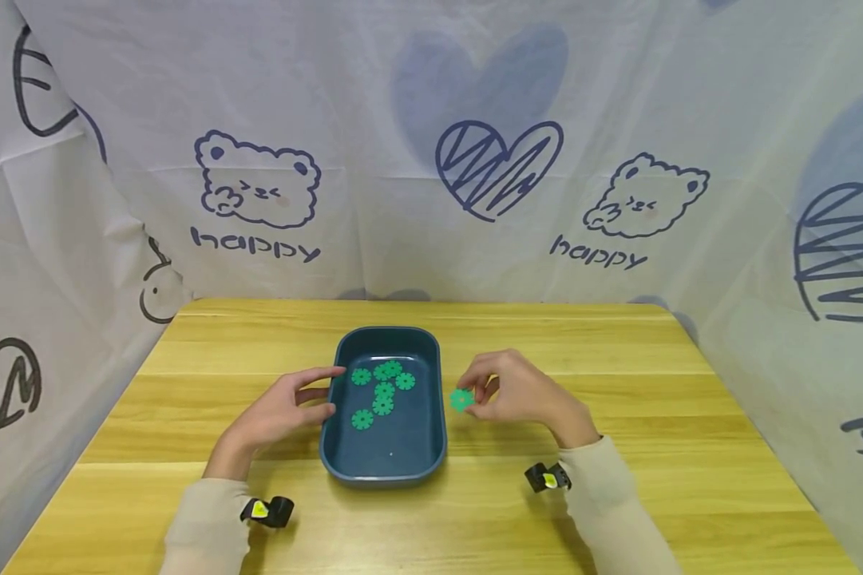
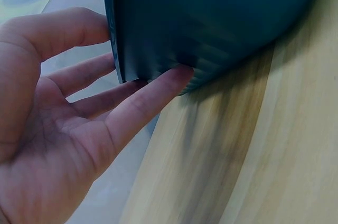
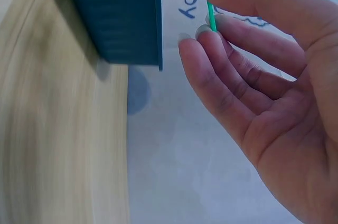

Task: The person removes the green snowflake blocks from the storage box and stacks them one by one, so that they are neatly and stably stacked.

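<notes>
A dark blue rectangular tray [image 1: 384,467] with rounded corners stands on the table. Inside it lie several flat green notched discs, shaped like snowflakes or gears, one of them a disc [image 1: 362,419] apart from the others. My left hand [image 1: 287,407] touches the tray's left side with fingers spread; in the left wrist view its fingertips [image 2: 182,73] meet the outer wall. Just beyond the tray's right rim, my right hand [image 1: 520,391] pinches another green disc [image 1: 462,399] between thumb and fingers. Seen edge-on in the right wrist view, that disc [image 3: 209,5] is thin.
The tray rests on a light wooden table [image 1: 618,351]. A white curtain [image 1: 374,104] printed with hearts, bears and the word happy hangs behind and along both sides. Each wrist carries a black strap-on camera, such as the left camera [image 1: 279,512].
</notes>
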The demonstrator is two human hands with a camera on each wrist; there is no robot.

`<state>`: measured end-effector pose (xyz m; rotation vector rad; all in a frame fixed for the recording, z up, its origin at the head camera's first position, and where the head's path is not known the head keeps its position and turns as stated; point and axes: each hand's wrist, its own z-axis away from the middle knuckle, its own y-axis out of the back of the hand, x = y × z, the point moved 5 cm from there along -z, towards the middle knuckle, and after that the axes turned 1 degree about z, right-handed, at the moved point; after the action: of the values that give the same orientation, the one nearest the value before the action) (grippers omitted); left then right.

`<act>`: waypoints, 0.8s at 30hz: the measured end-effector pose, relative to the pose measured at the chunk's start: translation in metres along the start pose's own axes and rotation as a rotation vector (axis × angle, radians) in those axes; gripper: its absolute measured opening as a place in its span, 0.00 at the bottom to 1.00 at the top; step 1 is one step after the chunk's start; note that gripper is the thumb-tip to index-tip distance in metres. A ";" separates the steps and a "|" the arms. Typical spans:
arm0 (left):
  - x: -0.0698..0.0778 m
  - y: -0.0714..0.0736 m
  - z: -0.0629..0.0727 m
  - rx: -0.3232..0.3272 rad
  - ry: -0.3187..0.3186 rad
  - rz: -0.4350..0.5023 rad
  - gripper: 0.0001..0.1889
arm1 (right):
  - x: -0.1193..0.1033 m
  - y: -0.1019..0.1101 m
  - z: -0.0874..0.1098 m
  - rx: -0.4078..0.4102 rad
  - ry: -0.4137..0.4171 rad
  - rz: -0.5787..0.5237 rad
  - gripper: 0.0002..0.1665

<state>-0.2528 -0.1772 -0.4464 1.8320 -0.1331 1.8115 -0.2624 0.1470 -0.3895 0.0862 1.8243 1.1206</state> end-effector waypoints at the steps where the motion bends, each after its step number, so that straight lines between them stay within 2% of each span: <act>1: 0.000 0.000 0.000 0.000 -0.001 0.000 0.32 | 0.002 0.001 0.002 0.004 -0.009 -0.008 0.12; 13: -0.002 0.000 0.000 0.009 0.022 -0.012 0.31 | 0.031 0.009 0.014 0.032 -0.090 -0.026 0.12; 24: -0.002 0.001 0.000 0.009 0.033 -0.011 0.32 | 0.053 0.013 0.021 0.031 -0.141 0.051 0.12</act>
<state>-0.2537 -0.1785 -0.4484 1.8045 -0.1028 1.8369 -0.2802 0.1938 -0.4186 0.2253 1.7225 1.0937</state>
